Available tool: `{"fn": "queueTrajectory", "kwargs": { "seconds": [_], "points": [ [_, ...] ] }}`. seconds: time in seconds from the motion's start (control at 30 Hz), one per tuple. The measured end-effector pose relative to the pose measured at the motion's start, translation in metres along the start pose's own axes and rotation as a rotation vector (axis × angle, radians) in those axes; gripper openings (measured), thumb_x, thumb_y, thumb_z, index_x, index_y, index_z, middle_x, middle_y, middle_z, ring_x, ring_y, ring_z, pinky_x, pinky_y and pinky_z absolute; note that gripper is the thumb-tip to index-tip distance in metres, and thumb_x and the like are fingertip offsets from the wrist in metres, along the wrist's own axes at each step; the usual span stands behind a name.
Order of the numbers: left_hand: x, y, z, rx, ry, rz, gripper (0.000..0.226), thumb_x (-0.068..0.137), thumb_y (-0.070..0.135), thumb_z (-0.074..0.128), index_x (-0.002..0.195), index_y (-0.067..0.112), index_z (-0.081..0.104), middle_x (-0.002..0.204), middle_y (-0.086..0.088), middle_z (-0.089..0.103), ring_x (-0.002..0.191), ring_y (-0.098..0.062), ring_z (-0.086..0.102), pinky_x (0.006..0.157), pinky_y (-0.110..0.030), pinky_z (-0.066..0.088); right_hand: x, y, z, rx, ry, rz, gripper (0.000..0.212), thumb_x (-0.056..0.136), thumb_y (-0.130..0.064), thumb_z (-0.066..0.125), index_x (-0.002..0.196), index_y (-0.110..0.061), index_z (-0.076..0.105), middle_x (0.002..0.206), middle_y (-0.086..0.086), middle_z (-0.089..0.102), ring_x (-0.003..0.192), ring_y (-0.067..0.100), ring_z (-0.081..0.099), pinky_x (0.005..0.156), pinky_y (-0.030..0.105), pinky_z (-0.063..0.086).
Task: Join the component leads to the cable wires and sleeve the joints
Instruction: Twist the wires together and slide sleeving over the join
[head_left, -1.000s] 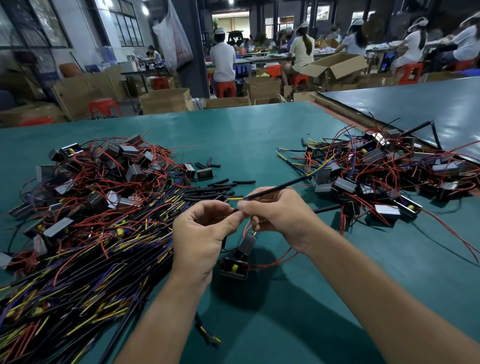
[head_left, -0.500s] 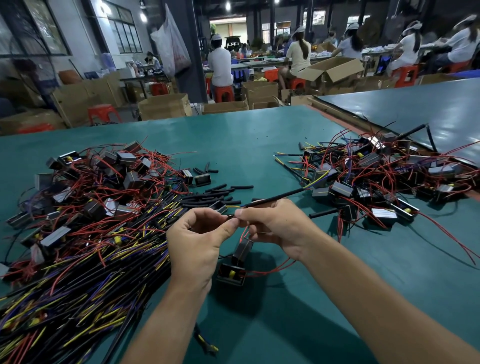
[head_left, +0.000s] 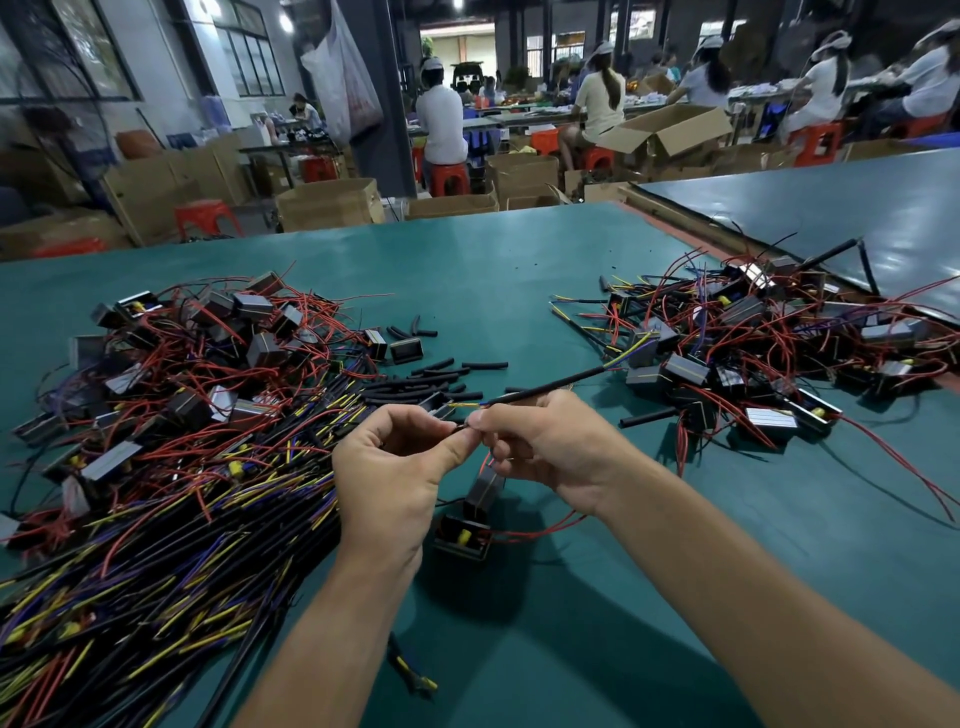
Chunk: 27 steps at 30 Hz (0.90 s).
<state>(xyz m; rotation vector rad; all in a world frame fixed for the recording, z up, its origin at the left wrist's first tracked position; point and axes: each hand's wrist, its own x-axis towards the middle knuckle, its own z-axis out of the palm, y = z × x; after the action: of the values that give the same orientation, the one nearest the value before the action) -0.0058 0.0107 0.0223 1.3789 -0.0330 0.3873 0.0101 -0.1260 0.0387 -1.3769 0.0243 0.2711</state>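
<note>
1. Both hands meet just above the component (head_left: 462, 535), a small black box on the green table (head_left: 519, 270).
2. The left hand (head_left: 395, 467) presses its thumb and first finger together on the thin wire ends. Its other fingers are curled in.
3. The right hand (head_left: 550, 447) pinches the same spot from the other side. The black cable (head_left: 550, 387) runs out of that hand, up and away from the component.
4. The thin ends are tiny. I think they could slip apart if either pinch lets go too soon.
5. The red lead (head_left: 540, 527) loops from the component up to the hands. A hard pull on the cable could drag the box and tug the joint open.
6. Yellow and blue wires poke out of the cable close together, so the wrong one might get joined.
7. The sleeves (head_left: 441, 371) lie past the component, farther from the person. A stray bare strand could snag a sleeve as it slides on.
8. The component looks hard and boxy, with a yellow bit inside. The lead is thin and bendy. The cable is smooth and round. The sleeves are short black tubes. The table looks flat and dull.
</note>
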Motion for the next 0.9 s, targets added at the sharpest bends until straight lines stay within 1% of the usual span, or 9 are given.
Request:
{"fn": "queueTrajectory", "kwargs": {
  "seconds": [0.13,0.23,0.33,0.4,0.5,0.6,0.73,0.83,0.9],
  "points": [
    [-0.0002,0.0041,-0.0009,-0.008,-0.068,-0.071,0.026,0.060,-0.011,0.081,0.071,0.005,0.064,0.064,-0.002,0.066,0.057,-0.008,0.059,0.057,-0.016,0.051,0.0019,0.0020,0.0022,-0.105,0.079,-0.115,0.013,0.086,-0.007,0.069,0.072,-0.007,0.067,0.052,-0.002,0.054,0.049,0.009,0.048,0.054,0.022,0.050],
    [-0.0003,0.0049,-0.0010,-0.012,-0.075,-0.093,0.020,0.069,-0.009,0.078,0.075,0.007,0.068,0.069,-0.004,0.068,0.061,-0.012,0.060,0.060,-0.021,0.053,0.0028,0.0029,0.0037,-0.121,0.109,-0.183,0.018,0.086,-0.006,0.068,0.069,-0.010,0.067,0.049,-0.007,0.054,0.046,0.007,0.047,0.053,0.021,0.049],
    [0.0013,0.0048,-0.0018,-0.033,-0.046,-0.118,0.010,0.080,0.000,0.072,0.077,0.009,0.071,0.067,-0.003,0.068,0.058,-0.010,0.059,0.059,-0.022,0.052,0.0020,0.0026,0.0043,-0.117,0.104,-0.235,0.018,0.087,-0.006,0.069,0.070,-0.011,0.068,0.048,-0.010,0.055,0.045,0.004,0.048,0.053,0.020,0.049],
    [0.0022,0.0044,-0.0023,-0.034,-0.043,-0.136,0.010,0.081,0.001,0.071,0.077,0.010,0.070,0.065,-0.001,0.068,0.055,-0.008,0.060,0.055,-0.018,0.052,0.0010,0.0022,0.0041,-0.123,0.091,-0.259,0.019,0.087,-0.006,0.069,0.069,-0.012,0.068,0.048,-0.010,0.056,0.045,0.003,0.050,0.053,0.018,0.049],
    [0.0019,0.0019,-0.0034,-0.030,-0.034,-0.151,0.014,0.081,0.002,0.072,0.073,0.012,0.066,0.062,-0.001,0.069,0.053,-0.009,0.063,0.051,-0.019,0.053,0.0004,0.0029,0.0038,-0.129,0.080,-0.293,0.021,0.087,-0.004,0.069,0.068,-0.013,0.068,0.048,-0.010,0.057,0.045,0.003,0.050,0.052,0.017,0.049],
    [0.0014,-0.0006,-0.0035,0.063,-0.016,-0.082,0.015,0.081,0.004,0.073,0.071,0.013,0.068,0.061,-0.002,0.069,0.053,-0.012,0.062,0.050,-0.021,0.052,0.0009,0.0037,0.0048,-0.137,0.063,-0.321,0.025,0.086,0.000,0.069,0.066,-0.015,0.067,0.048,-0.010,0.058,0.044,0.002,0.050,0.050,0.017,0.049],
    [-0.0001,0.0012,-0.0021,0.171,-0.011,0.033,0.014,0.082,0.004,0.073,0.072,0.014,0.073,0.063,-0.004,0.070,0.054,-0.017,0.063,0.054,-0.028,0.055,0.0019,0.0023,0.0049,-0.153,0.068,-0.334,0.026,0.086,0.000,0.069,0.065,-0.016,0.067,0.047,-0.010,0.058,0.043,0.001,0.050,0.048,0.016,0.047],
    [-0.0037,0.0040,-0.0003,0.203,-0.029,0.094,0.019,0.081,0.000,0.072,0.073,0.016,0.075,0.065,-0.003,0.072,0.051,-0.015,0.065,0.052,-0.025,0.055,0.0023,0.0025,0.0036,-0.175,0.080,-0.328,0.025,0.085,-0.001,0.069,0.065,-0.015,0.068,0.046,-0.010,0.057,0.043,0.003,0.049,0.048,0.016,0.046],
    [-0.0051,0.0051,0.0010,0.231,-0.075,0.132,0.022,0.078,-0.002,0.074,0.074,0.020,0.076,0.065,0.001,0.073,0.052,-0.010,0.064,0.053,-0.020,0.052,0.0030,0.0029,0.0035,-0.188,0.086,-0.334,0.024,0.085,0.000,0.069,0.066,-0.015,0.069,0.047,-0.009,0.058,0.043,0.004,0.048,0.048,0.017,0.046]
  ]
}}
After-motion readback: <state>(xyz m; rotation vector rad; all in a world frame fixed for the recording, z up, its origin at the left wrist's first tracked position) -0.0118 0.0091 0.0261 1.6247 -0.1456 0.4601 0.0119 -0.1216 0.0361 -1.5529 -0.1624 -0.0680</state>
